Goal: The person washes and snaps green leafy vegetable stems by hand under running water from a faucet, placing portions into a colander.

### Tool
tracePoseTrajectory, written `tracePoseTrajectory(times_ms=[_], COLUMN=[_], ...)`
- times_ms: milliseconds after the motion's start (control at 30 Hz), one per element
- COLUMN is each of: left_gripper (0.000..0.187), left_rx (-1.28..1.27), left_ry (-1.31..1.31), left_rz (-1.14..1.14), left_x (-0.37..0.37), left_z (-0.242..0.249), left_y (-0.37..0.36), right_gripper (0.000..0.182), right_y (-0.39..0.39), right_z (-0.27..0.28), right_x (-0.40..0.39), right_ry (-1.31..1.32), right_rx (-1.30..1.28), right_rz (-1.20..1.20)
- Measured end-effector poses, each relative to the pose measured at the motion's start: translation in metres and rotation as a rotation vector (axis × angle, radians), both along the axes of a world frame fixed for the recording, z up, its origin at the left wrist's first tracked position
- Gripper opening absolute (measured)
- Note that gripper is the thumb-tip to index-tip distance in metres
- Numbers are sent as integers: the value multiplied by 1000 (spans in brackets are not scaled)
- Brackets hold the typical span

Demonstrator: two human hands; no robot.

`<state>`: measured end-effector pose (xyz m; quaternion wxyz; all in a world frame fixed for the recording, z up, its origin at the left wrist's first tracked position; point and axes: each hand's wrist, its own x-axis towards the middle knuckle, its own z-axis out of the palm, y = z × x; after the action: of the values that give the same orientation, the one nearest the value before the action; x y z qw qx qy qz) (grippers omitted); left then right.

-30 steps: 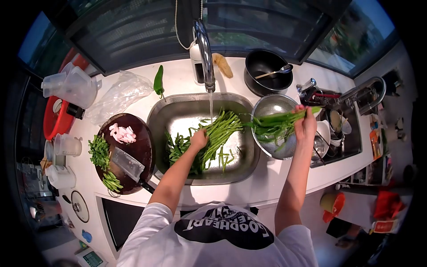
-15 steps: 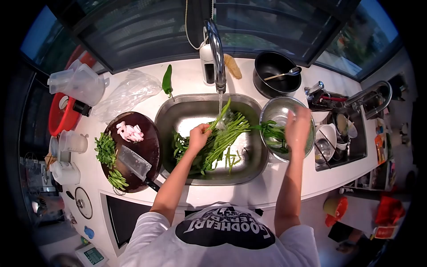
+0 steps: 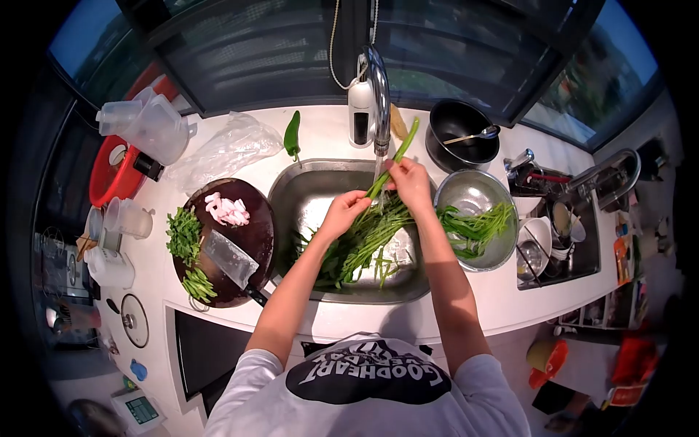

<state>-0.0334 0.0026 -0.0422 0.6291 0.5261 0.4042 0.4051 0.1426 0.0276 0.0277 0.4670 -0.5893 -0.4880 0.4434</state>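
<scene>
Gripping a tilted green stalk [image 3: 405, 146] in left hand [image 3: 345, 215] and right hand [image 3: 411, 185] — apparently to catch running water [image 3: 378, 170] from the faucet [image 3: 381, 109] — above greens [image 3: 368, 247] heaped in the sink [image 3: 306, 193], with a metal bowl [image 3: 480, 191] just beside, seemingly for easy reach.

Held greens [image 3: 408, 142]: bright green, as I see them
Sink [image 3: 306, 197]: silvery grey
Chopping board [image 3: 258, 218]: dark reddish-brown
Shirt [image 3: 364, 410]: white; black patch, white lettering
Blurred far-right item [image 3: 633, 357]: probably red, I'd say
</scene>
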Motion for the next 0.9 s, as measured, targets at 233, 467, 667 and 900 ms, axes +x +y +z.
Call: tracePoseTrajectory(times_ms=[233, 467, 667, 900], left_gripper=[19, 15, 19, 20], left_rx=[-32, 250, 844, 516], left_ry=[-82, 479, 569, 410], left_rz=[-9, 108, 291, 78], left_x=[2, 8, 30, 45], left_z=[-30, -25, -14, 3], left_y=[26, 11, 15, 15], right_gripper=[29, 28, 30, 29], right_y=[4, 2, 1, -1], right_z=[12, 24, 25, 17], right_x=[28, 51, 71, 82], right_ry=[51, -32, 123, 221], right_rx=[118, 104, 188, 196], right_rz=[-143, -297, -412, -426])
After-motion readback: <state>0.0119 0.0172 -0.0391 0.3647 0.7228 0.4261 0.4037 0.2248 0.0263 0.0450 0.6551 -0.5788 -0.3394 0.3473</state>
